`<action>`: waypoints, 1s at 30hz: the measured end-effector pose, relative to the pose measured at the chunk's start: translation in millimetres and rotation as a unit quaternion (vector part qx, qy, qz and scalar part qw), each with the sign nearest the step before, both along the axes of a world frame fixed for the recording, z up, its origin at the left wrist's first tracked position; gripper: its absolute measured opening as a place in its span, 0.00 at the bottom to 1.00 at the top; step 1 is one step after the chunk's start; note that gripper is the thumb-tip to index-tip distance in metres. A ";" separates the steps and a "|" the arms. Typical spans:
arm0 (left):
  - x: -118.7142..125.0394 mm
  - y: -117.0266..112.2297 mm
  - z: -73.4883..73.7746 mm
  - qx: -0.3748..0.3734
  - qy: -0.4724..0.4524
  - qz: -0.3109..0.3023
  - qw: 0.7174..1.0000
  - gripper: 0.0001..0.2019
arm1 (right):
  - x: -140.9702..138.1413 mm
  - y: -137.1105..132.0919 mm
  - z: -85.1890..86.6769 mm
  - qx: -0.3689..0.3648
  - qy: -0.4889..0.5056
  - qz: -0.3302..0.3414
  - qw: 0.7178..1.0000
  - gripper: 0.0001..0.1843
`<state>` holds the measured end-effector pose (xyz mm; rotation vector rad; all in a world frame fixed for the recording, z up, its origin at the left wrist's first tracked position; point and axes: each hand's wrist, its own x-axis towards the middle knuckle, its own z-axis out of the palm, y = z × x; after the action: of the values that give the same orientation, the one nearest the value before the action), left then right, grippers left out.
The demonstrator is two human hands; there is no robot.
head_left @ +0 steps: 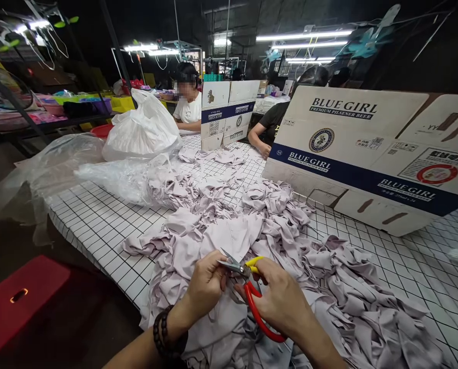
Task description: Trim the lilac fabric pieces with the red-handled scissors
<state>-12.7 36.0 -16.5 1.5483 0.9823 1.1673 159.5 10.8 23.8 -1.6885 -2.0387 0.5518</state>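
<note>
My right hand (pixel 280 297) is closed around scissors (pixel 240 267) with one red and one yellow handle. Their blades are parted and point left, the tips close above the fingers of my left hand (pixel 206 284). That left hand is closed in a pinch on pale mauve fabric (pixel 232 233), though the exact bit between its fingertips is partly hidden. Dark beads circle the left wrist. Under and around both hands lies a big heap of the same crumpled fabric, spreading towards the far side of the table and to the right.
A checked cloth covers the table (pixel 109 241). Blue Girl beer cartons (pixel 340 128) stand upright at the right and middle back (pixel 229 110). Plastic bags (pixel 140 125) lie at left, near a red stool (pixel 25 302). Two people sit beyond the cartons (pixel 188 105).
</note>
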 end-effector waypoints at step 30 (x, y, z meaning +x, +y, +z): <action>-0.6 2.2 -2.4 -0.117 -0.092 -0.041 0.988 0.19 | 1.1 5.3 -7.4 0.066 -0.006 0.005 0.998 0.20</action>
<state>-13.3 38.3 -18.9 1.2605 0.8898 1.0757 160.6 16.1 16.4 -1.6093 -2.0462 0.4017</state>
